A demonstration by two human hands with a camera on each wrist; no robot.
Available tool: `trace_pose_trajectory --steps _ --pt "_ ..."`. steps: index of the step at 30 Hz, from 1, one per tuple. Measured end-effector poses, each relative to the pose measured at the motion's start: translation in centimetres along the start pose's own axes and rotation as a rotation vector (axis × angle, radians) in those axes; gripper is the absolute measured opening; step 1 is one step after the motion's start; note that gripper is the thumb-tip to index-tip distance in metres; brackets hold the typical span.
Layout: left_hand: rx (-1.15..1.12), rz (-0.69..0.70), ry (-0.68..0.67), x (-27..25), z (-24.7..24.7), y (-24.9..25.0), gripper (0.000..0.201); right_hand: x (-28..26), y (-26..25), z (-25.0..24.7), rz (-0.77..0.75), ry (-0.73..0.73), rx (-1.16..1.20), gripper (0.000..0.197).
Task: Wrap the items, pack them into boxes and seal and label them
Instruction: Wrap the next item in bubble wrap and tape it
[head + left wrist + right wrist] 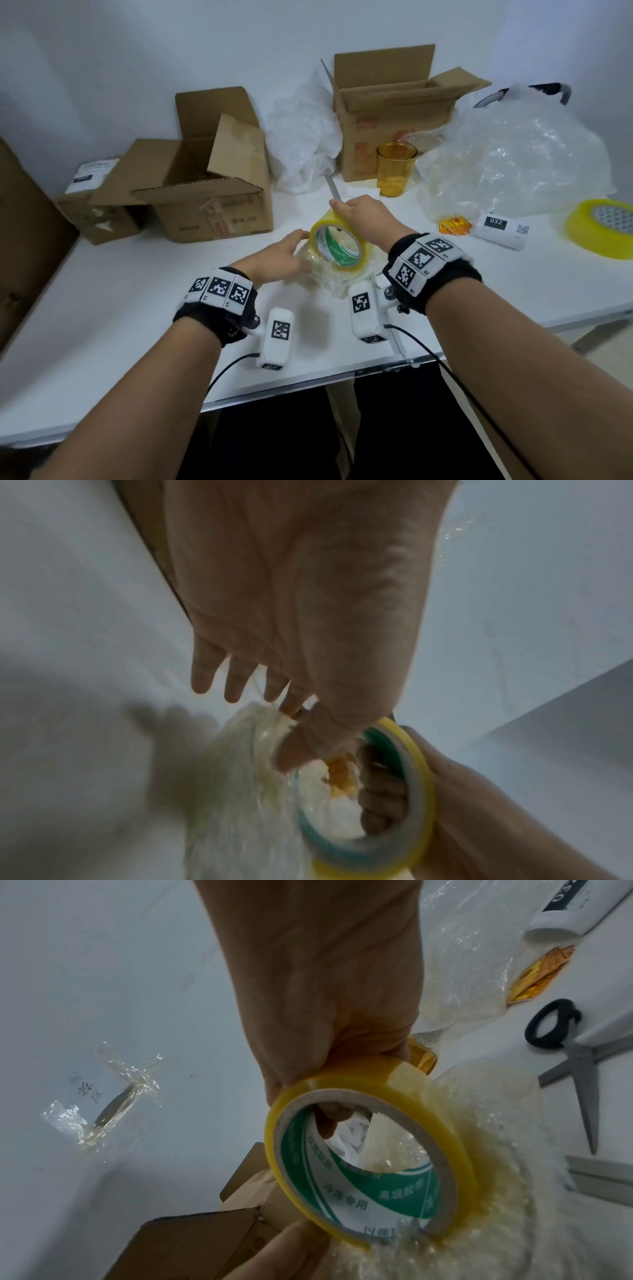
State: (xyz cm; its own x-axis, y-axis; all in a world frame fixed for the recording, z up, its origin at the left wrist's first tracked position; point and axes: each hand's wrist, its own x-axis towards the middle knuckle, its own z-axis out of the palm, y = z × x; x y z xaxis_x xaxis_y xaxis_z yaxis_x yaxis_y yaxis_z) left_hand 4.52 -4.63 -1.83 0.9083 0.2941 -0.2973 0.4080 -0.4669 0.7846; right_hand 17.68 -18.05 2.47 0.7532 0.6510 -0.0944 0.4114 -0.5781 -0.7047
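Observation:
My right hand (356, 214) grips a yellow tape roll (318, 228) with a green and white core, fingers hooked through its hole. The roll stands on edge against a bubble-wrapped item (322, 277) on the white table (120, 325). In the left wrist view something amber shows inside the wrapped item (240, 777), beside the tape roll (423, 791). My left hand (291, 250) rests on the bundle's left side, fingers (202, 674) straight and thumb pressing on the wrap. An unwrapped amber glass (396, 169) stands behind. The right wrist view shows the tape roll (394, 1085) close up.
Two open cardboard boxes stand behind, one at the left (205, 178) and one at the back (394, 113). A bubble wrap pile (513, 164), orange stickers (455, 225), a white device (501, 230) and a second tape roll (603, 228) lie at the right. Scissors (578, 1056) lie near my right hand.

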Motion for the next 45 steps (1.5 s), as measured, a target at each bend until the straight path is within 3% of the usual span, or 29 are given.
trace_pose_trajectory --steps 2,4,6,13,17,20,21,25,28,32,37,41,45 --pt "0.043 0.096 -0.015 -0.6 1.5 -0.1 0.087 -0.1 0.0 0.2 0.001 0.034 0.073 0.049" --pt "0.195 0.144 0.027 -0.3 3.2 -1.0 0.123 -0.3 0.1 0.4 0.009 0.064 0.149 0.051" --pt "0.241 0.162 0.083 -0.2 4.1 -1.4 0.139 -0.4 0.2 0.5 0.022 0.070 0.198 0.051" --pt "0.217 0.205 0.221 0.1 5.1 -1.4 0.104 -0.6 0.0 0.3 0.049 0.048 0.266 0.052" --pt "0.197 0.226 0.166 0.5 2.6 -2.2 0.111 -0.4 -0.3 0.7 0.036 -0.025 0.311 0.048" --pt "0.050 0.283 0.128 0.7 0.9 -2.2 0.079 -0.2 -1.1 1.6 -0.019 -0.080 0.373 0.043" --pt "0.011 0.294 0.119 0.9 0.6 -2.3 0.078 0.0 -1.4 2.0 -0.029 -0.071 0.376 0.046" --pt "-0.008 0.161 0.149 2.0 0.6 -3.1 0.124 0.9 -2.3 2.2 -0.027 -0.056 0.354 0.049" --pt "0.030 0.135 0.191 2.7 1.0 -3.3 0.119 1.0 -1.5 1.9 -0.001 -0.117 0.451 0.042" --pt "0.058 0.127 0.188 2.9 0.8 -3.6 0.113 -0.1 0.0 2.3 0.010 -0.151 0.606 0.058" --pt "0.085 0.138 0.149 2.6 0.2 -3.1 0.109 -0.3 -0.6 2.4 0.056 -0.111 0.566 0.058" --pt "0.183 0.111 0.107 2.7 -0.4 -2.8 0.114 -1.4 -1.4 1.3 0.050 -0.124 0.530 0.036" --pt "0.226 0.120 0.091 2.6 -0.6 -2.3 0.111 -2.6 -0.9 0.5 0.054 -0.121 0.541 0.033"
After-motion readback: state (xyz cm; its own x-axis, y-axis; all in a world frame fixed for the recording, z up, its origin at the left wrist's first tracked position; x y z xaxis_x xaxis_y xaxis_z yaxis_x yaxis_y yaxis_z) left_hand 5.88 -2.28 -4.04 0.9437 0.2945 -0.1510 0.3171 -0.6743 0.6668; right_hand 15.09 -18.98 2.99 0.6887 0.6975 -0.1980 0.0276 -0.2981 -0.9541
